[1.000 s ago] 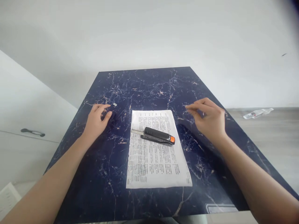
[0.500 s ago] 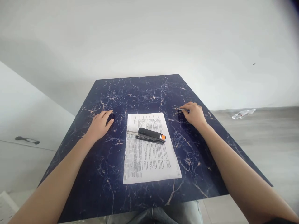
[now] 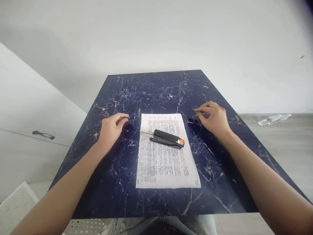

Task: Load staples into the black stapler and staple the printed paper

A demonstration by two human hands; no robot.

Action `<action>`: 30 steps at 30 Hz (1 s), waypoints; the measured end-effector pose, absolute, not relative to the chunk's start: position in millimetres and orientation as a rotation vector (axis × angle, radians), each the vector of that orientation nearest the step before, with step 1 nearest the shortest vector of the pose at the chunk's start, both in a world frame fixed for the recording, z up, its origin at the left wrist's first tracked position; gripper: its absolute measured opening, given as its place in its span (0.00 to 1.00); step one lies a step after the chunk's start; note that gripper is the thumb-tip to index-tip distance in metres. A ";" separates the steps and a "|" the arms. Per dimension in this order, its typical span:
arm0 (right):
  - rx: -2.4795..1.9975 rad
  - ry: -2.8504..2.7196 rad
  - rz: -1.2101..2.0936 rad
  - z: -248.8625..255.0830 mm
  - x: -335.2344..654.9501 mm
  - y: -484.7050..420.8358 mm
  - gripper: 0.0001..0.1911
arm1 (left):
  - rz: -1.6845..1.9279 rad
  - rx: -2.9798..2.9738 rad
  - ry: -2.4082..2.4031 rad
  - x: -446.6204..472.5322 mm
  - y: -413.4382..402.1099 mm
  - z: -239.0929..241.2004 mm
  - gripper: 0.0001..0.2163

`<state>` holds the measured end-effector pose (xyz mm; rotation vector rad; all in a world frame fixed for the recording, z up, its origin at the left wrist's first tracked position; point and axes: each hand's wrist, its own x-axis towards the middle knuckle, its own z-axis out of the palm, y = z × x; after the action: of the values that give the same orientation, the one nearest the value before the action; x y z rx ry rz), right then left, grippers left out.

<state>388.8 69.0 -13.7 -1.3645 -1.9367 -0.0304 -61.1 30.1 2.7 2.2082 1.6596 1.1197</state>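
Note:
A printed paper sheet [image 3: 166, 156] lies in the middle of the dark blue marbled table [image 3: 156, 88]. Across the sheet's upper part rests a black stapler [image 3: 167, 138] with an orange end pointing right. My left hand [image 3: 111, 129] rests on the table just left of the sheet, its thumb and fingers pinched on a small silvery piece [image 3: 127, 117]. To the right of the sheet's top corner, my right hand [image 3: 214, 119] has its fingertips pinched together and pointing left; whatever they hold is too small to name.
A white cabinet with a dark handle [image 3: 43, 134] stands left of the table. A white perforated basket [image 3: 17, 205] sits on the floor at the lower left. A clear plastic bottle [image 3: 274, 119] lies on the grey floor at the right. A white wall is behind.
The camera view has shifted. My left hand has moved right, closer to the sheet, and now pinches the small silvery piece that lay by its fingertips. My right hand stays pinched.

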 end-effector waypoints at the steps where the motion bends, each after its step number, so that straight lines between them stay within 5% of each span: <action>1: -1.363 -1.924 -0.018 -12.7 386.7 67.5 0.10 | 1.134 2.140 1.607 -53.0 22.8 3.3 0.08; 30: -1.420 -1.895 0.312 -5.6 359.7 50.9 0.09 | 0.958 2.003 1.181 -9.1 0.6 1.0 0.04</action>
<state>359.7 50.9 -5.6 -1.4196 -1.8950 0.3119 -9.1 0.6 1.0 2.0032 1.1813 0.9579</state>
